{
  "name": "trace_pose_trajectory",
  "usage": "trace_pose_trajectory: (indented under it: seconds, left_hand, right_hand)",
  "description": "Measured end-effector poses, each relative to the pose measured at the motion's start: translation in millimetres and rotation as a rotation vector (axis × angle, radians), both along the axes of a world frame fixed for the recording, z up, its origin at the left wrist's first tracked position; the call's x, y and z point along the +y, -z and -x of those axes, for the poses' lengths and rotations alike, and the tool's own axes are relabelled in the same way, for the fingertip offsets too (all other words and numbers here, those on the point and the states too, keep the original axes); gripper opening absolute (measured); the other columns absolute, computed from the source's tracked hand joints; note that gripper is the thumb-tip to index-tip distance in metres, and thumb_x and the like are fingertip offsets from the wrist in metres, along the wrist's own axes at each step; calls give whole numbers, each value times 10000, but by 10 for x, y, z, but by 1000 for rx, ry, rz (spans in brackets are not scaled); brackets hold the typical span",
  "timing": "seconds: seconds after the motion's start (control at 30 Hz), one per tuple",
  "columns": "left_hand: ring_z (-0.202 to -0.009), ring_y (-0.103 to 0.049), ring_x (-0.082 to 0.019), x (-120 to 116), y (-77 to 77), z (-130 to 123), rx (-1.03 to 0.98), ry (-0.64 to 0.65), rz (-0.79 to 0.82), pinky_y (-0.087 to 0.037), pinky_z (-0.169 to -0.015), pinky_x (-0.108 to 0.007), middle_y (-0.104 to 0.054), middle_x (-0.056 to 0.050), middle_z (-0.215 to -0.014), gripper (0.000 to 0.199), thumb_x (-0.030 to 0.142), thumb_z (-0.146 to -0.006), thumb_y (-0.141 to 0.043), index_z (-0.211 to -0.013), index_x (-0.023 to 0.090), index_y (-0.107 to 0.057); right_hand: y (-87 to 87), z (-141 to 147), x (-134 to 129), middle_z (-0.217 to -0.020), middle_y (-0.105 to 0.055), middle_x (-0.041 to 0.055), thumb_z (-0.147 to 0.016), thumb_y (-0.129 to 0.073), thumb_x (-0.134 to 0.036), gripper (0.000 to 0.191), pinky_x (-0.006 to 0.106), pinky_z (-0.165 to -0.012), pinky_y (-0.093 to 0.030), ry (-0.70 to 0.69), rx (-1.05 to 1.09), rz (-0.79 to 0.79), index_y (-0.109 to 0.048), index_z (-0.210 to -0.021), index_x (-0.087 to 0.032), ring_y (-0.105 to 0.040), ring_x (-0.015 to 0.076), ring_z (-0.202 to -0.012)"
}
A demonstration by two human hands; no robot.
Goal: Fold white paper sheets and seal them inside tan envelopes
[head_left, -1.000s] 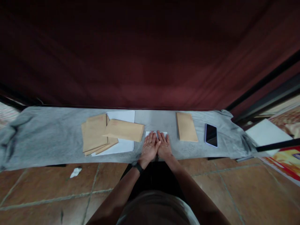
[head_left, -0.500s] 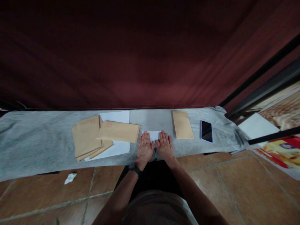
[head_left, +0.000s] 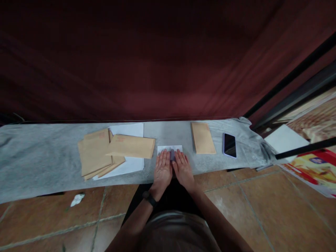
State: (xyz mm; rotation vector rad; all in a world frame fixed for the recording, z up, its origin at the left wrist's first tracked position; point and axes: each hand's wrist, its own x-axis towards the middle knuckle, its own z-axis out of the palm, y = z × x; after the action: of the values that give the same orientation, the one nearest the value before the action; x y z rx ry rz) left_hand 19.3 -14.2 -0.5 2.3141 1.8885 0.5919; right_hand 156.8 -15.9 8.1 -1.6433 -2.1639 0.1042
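Observation:
A sheet of white paper [head_left: 169, 147] lies at the front of the narrow cloth-covered bench, with its far strip showing past my fingertips. My left hand [head_left: 162, 168] is pressed flat on its left part, fingers stretched forward. On the right part rests my right hand [head_left: 183, 168], palm down with the fingers out straight. Between the two hands shows a narrow greyish patch [head_left: 172, 155]; whether it is shaded paper or a fold I cannot tell. The near part of the sheet is hidden under my hands.
Left of my hands, several brown envelopes [head_left: 96, 150] overlap white sheets [head_left: 136, 129]. A brown envelope [head_left: 203, 138] lies to the right, then a phone [head_left: 230, 145]. Dark red cloth [head_left: 168, 87] hangs behind the bench. A crumpled white scrap [head_left: 77, 200] is on the tiled floor.
Both hands have slid slightly nearer to me, so more of the paper's far strip shows. The greyish patch between them is now more visible. The view has shifted a little.

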Motion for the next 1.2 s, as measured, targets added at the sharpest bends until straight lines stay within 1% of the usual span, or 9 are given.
trace_pose_trajectory:
  seconds: [0.07, 0.13, 0.37, 0.6, 0.7, 0.87, 1.0, 1.1, 1.2]
  left_hand:
    - [-1536, -228, -226, -66, 6, -4, 20, 51, 18, -247, -1259, -460, -338, -149, -1624, 601, 131, -963, -290, -1561, 77, -311]
    - [-1532, -237, -236, -121, 12, 20, 39, 53, 29, -258, -1253, -458, -338, -167, -1620, 592, 138, -962, -296, -1549, 60, -330]
    - [-1523, -257, -302, -232, -33, 207, 24, -15, 3, -271, -1236, -498, -331, -228, -1603, 614, 352, -1016, -363, -1534, 24, -343]
    - [-1508, -291, -331, -343, -45, 345, -38, -70, 7, -279, -1225, -532, -357, -245, -1585, 632, 382, -1012, -381, -1530, 22, -353]
    - [-1513, -288, -315, -254, -110, 249, -51, -56, 6, -269, -1231, -523, -365, -218, -1593, 609, 353, -1012, -357, -1542, 52, -347]
    - [-1531, -252, -259, 179, -172, 16, 5, 87, 87, -244, -1253, -459, -368, -177, -1606, 581, 213, -986, -285, -1538, 46, -357]
    - [-1533, -244, -268, 447, -109, 34, 43, 37, 160, -256, -1243, -483, -346, -197, -1610, 601, 192, -961, -292, -1538, 34, -355]
    - [-1533, -241, -275, 468, -72, 88, 37, 7, 142, -250, -1243, -479, -322, -198, -1620, 604, 233, -971, -315, -1537, 25, -347]
    - [-1519, -279, -288, 357, -82, 105, 14, -26, 122, -263, -1236, -479, -354, -209, -1603, 595, 279, -988, -330, -1518, 12, -374]
  right_hand:
    - [-12, 41, -66, -1594, -409, 103, -1077, -274, -309, 511, 439, -1227, -265, -69, -12, 41, -391, -1542, -132, -345, 217, -1489]
    - [4, 43, -115, -1578, -434, 95, -1081, -291, -333, 507, 436, -1236, -246, -80, -30, 53, -407, -1534, -139, -359, 211, -1481]
    - [121, -157, -187, -1601, -376, 130, -1068, -367, -378, 561, 484, -1226, -242, 15, -115, 6, -343, -1563, -115, -363, 266, -1479]
    - [109, -313, -239, -1586, -395, 156, -1071, -334, -369, 567, 513, -1207, -273, 53, -118, 12, -301, -1583, -129, -359, 277, -1482]
    - [23, -242, -144, -1587, -397, 150, -1076, -308, -361, 548, 512, -1212, -269, 47, -86, 16, -342, -1567, -120, -365, 278, -1478]
    - [-113, 14, 215, -1602, -393, 81, -1086, -259, -342, 509, 465, -1230, -244, -50, -51, 61, -409, -1538, -163, -346, 237, -1490]
    - [-66, 103, 406, -1570, -446, 97, -1083, -307, -334, 474, 481, -1211, -267, -56, -87, 91, -461, -1508, -191, -370, 231, -1476]
    - [14, 88, 420, -1571, -436, 127, -1071, -349, -328, 472, 503, -1192, -285, -42, -109, 55, -455, -1510, -191, -381, 251, -1470]
    - [58, 69, 394, -1582, -415, 143, -1065, -359, -324, 487, 508, -1190, -281, -31, -111, 20, -438, -1519, -166, -377, 267, -1471]
